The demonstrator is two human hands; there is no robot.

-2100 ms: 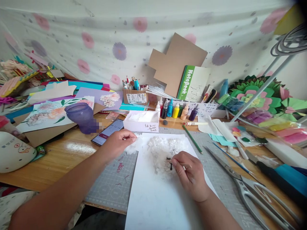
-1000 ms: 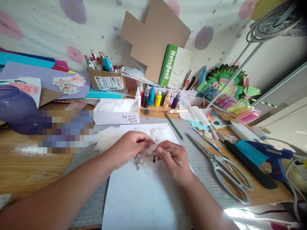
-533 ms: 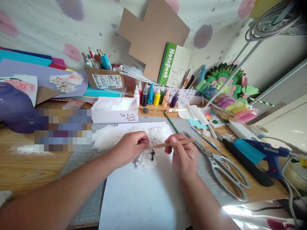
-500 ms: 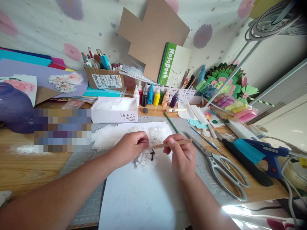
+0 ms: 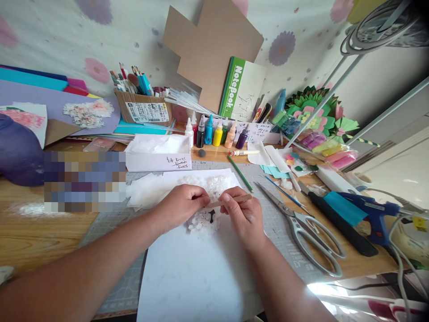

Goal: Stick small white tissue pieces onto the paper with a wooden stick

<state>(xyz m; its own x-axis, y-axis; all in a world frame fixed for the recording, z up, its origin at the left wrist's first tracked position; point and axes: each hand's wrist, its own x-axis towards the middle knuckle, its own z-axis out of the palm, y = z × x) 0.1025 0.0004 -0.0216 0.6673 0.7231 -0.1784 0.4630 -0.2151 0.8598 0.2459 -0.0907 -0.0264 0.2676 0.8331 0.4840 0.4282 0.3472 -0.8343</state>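
Note:
Over the white paper sheet (image 5: 191, 277), my left hand (image 5: 182, 203) is closed in a pinch, thumb against fingertips, on a small pale piece that is mostly hidden. My right hand (image 5: 243, 217) grips a thin wooden stick (image 5: 244, 197) between thumb and fingers. The stick's far end reaches the left fingertips. Just below the hands lies a ruffled white paper flower (image 5: 201, 223) with a small black shape (image 5: 212, 216) on it. More ruffled white petals (image 5: 217, 182) lie on the sheet behind the hands.
A grey cutting mat (image 5: 117, 268) lies under the sheet. Large scissors (image 5: 295, 219), a green pencil (image 5: 240, 173) and a blue glue gun (image 5: 378, 217) are at the right. Behind stand a white box (image 5: 159, 162), several paint bottles (image 5: 217, 135) and a notebook (image 5: 246, 89).
My right hand has moved left with the wooden stick, closer to my left hand. My left hand stays nearly in place, still pinched. The view has shifted slightly.

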